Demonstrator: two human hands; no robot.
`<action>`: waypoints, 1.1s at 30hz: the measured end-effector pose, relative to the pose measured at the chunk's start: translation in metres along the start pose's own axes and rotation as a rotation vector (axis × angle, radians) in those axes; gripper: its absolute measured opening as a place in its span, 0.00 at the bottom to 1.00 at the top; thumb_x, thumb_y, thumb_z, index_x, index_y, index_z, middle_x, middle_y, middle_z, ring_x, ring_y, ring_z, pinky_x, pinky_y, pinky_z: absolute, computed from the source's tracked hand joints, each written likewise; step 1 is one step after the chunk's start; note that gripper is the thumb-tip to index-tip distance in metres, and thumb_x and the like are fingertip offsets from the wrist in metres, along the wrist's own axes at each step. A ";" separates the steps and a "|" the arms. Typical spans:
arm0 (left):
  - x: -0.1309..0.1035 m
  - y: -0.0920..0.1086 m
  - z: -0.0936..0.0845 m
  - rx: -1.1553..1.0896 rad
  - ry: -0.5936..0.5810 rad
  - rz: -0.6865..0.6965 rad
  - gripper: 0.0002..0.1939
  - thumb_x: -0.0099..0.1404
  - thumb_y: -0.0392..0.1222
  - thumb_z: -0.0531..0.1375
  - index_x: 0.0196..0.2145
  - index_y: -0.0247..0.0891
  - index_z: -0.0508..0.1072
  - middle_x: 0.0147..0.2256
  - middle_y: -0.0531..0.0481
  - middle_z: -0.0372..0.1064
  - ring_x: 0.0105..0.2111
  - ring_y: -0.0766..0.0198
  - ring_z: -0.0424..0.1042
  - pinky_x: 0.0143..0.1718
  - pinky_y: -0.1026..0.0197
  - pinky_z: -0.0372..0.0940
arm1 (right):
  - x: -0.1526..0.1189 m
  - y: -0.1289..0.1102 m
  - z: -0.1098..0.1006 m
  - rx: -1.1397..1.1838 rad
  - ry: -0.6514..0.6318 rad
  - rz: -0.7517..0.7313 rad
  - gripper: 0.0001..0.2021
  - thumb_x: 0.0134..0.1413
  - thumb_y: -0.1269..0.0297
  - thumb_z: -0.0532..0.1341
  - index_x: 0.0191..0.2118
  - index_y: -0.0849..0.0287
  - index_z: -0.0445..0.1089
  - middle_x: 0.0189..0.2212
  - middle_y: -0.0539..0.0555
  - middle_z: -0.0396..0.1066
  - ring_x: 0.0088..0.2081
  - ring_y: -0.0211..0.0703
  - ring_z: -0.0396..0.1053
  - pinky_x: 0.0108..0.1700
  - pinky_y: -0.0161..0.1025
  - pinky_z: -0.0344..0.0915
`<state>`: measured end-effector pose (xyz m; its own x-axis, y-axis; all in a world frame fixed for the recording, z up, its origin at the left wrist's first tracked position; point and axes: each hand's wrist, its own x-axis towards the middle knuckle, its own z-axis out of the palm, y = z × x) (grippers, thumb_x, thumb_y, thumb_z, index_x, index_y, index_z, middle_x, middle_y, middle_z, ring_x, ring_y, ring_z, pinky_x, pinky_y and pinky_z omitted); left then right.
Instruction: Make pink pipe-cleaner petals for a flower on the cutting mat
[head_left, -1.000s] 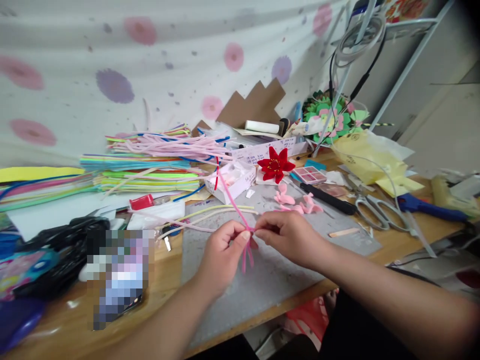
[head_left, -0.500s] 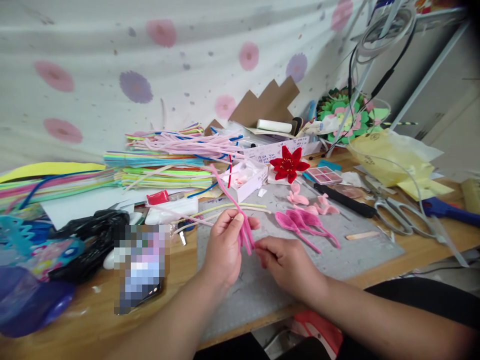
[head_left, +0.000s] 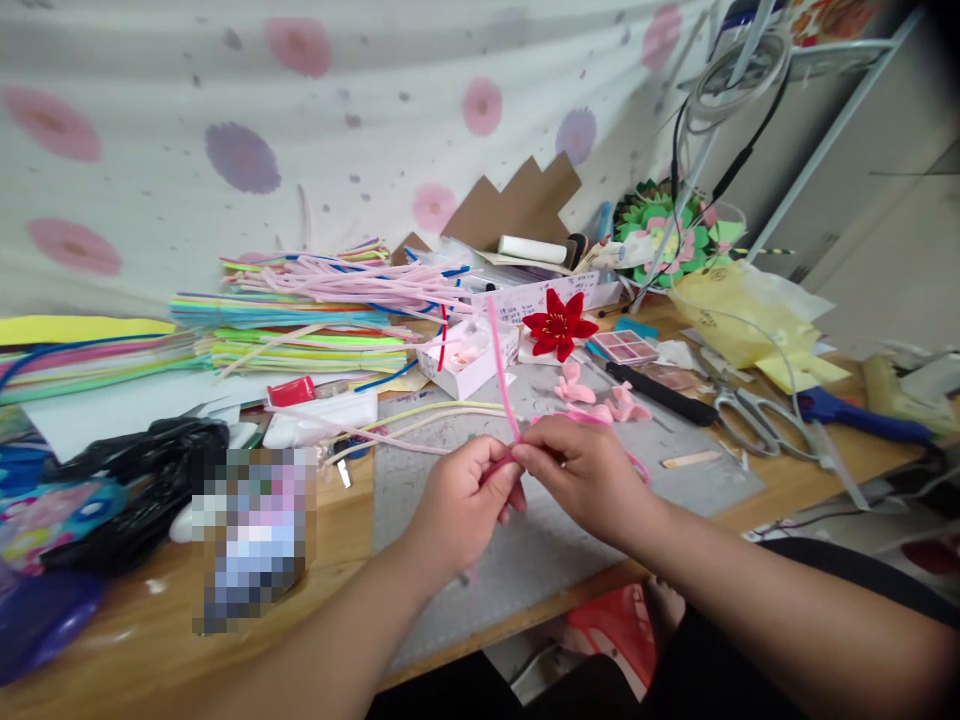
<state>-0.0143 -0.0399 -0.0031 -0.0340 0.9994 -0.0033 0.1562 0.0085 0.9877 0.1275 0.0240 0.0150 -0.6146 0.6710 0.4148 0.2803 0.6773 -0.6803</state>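
A bright pink pipe cleaner (head_left: 501, 370) stands upright out of my fingers, its lower part bent and mostly hidden in them. My left hand (head_left: 461, 505) is closed on it between thumb and fingers. Touching the left fingertips, my right hand (head_left: 581, 475) pinches the pipe cleaner too. Both hands are over the grey cutting mat (head_left: 439, 620). Behind the right hand, bright pink pipe-cleaner petals (head_left: 640, 468) are mostly covered. Just beyond lie light pink fuzzy pieces (head_left: 571, 385) and a red pipe-cleaner flower (head_left: 560, 325).
Bundles of coloured pipe cleaners (head_left: 300, 350) are stacked at back left beside a small white box (head_left: 480, 370). Scissors (head_left: 765, 425), a black-handled tool (head_left: 660, 393) and a wooden stick (head_left: 690, 459) lie right. A black plastic bag (head_left: 142, 490) and a pixelated object (head_left: 255, 545) sit left.
My right hand has moved up and left to meet the left fingers. The pink pipe cleaner now stands more upright, and its loose lower ends are hidden. The view has turned slightly right.
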 end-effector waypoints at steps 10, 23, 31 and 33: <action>0.011 -0.007 -0.019 0.229 -0.220 -0.173 0.13 0.58 0.47 0.57 0.23 0.36 0.68 0.22 0.51 0.69 0.19 0.69 0.61 0.20 0.67 0.53 | -0.002 0.010 -0.014 -0.354 -0.221 -0.030 0.11 0.57 0.69 0.54 0.23 0.61 0.62 0.21 0.50 0.63 0.24 0.34 0.58 0.27 0.33 0.49; 0.014 0.003 -0.027 0.325 -0.229 -0.177 0.12 0.55 0.43 0.58 0.18 0.36 0.70 0.17 0.53 0.67 0.16 0.69 0.58 0.18 0.66 0.49 | -0.004 0.012 0.002 -0.226 -0.463 0.070 0.09 0.55 0.73 0.53 0.26 0.62 0.68 0.22 0.51 0.69 0.24 0.35 0.64 0.27 0.32 0.52; 0.029 0.014 -0.093 0.083 0.911 0.333 0.03 0.54 0.39 0.59 0.26 0.38 0.69 0.20 0.57 0.64 0.22 0.68 0.63 0.27 0.65 0.58 | 0.015 0.026 0.011 0.200 -0.032 0.401 0.14 0.56 0.63 0.52 0.21 0.59 0.60 0.15 0.46 0.60 0.18 0.32 0.57 0.23 0.31 0.52; 0.028 0.016 -0.091 -0.106 1.152 0.544 0.05 0.56 0.38 0.58 0.24 0.38 0.65 0.18 0.59 0.58 0.20 0.69 0.59 0.26 0.66 0.58 | 0.025 0.025 0.021 0.374 0.102 0.448 0.13 0.55 0.61 0.53 0.21 0.59 0.60 0.15 0.46 0.61 0.17 0.32 0.56 0.21 0.31 0.51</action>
<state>-0.1031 -0.0152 0.0266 -0.8311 0.2669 0.4879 0.3420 -0.4465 0.8268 0.1038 0.0513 -0.0045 -0.4174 0.9051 0.0810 0.2061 0.1811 -0.9616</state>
